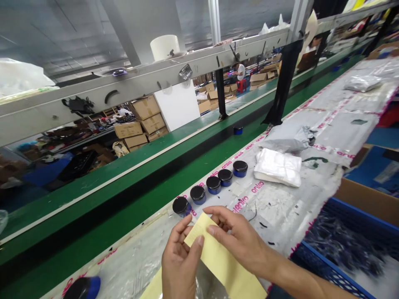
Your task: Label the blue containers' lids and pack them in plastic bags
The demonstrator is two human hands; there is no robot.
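Observation:
A strip of pale yellow paper (232,265) is pinched between my two hands near the bottom middle. My left hand (182,257) grips its left edge with thumb and fingers. On the upper right edge, my right hand (235,234) has its thumb on top and its fingers curled behind. More yellow paper (152,286) shows under my left wrist, partly hidden. Just beyond my fingertips stands a row of several small round blue containers with black lids, the nearest container (181,206) close to my left hand. Another blue and black container (82,287) lies at the lower left.
The plastic-covered table (274,207) runs beside a green conveyor belt (149,203) carrying one container (238,130). Folded white material (278,167) and a grey plastic bag (286,138) lie right. A blue basket (339,274) holds clear wrapped items. A person (240,71) sits far back.

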